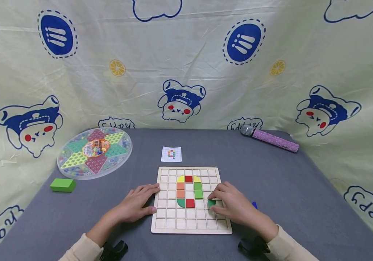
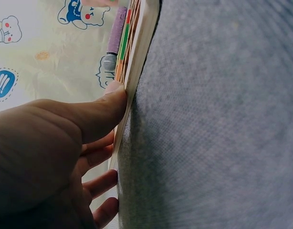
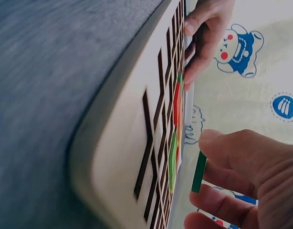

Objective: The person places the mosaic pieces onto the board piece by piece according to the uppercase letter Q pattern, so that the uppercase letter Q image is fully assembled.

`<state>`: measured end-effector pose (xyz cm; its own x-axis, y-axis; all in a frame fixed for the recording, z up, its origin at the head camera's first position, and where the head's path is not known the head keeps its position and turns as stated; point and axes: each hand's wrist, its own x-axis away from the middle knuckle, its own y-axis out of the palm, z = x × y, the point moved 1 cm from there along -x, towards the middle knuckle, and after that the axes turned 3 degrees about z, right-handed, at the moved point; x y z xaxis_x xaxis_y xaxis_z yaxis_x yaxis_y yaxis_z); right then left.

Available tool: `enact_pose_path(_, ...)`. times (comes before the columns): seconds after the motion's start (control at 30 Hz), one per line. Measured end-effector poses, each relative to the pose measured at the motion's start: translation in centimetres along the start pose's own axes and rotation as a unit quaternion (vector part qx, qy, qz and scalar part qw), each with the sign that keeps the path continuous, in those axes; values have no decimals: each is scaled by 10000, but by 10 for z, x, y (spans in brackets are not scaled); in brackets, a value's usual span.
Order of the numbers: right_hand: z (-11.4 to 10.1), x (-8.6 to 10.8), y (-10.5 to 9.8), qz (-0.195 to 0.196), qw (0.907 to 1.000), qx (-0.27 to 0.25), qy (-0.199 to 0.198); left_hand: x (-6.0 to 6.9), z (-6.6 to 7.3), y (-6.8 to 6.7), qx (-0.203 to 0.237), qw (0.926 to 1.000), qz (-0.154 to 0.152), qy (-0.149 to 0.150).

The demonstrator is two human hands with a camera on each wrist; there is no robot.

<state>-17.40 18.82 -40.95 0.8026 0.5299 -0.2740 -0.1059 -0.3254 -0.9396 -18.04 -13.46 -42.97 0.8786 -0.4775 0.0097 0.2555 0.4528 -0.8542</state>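
Observation:
A square wooden grid board [image 1: 170,224] lies on the grey table, with red, orange, yellow and green tiles set in its squares. My right hand [image 1: 233,203] pinches a dark green tile [image 3: 199,172] between thumb and fingers, above the board's right side. In the head view that dark green tile shows partly beside the fingertips. At the board's left edge my left hand [image 1: 136,203] rests, its thumb and fingertips touching the rim, fingers fairly straight. A dark green quarter-round tile [image 1: 181,203] sits in the board left of a red tile [image 1: 190,203].
A small printed pattern card [image 1: 171,154] lies behind the board. To the left are a round star-patterned game board [image 1: 127,145] and a green block [image 1: 63,185]. A purple microphone [image 1: 276,140] lies back right. A blue piece [image 1: 255,205] is partly hidden behind the right wrist.

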Motion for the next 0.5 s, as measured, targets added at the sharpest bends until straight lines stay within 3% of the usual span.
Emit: enact_pose_path(0.5,-13,-17,15,29,9996,47,-280,0,1,-1,1,10000,-19,18)
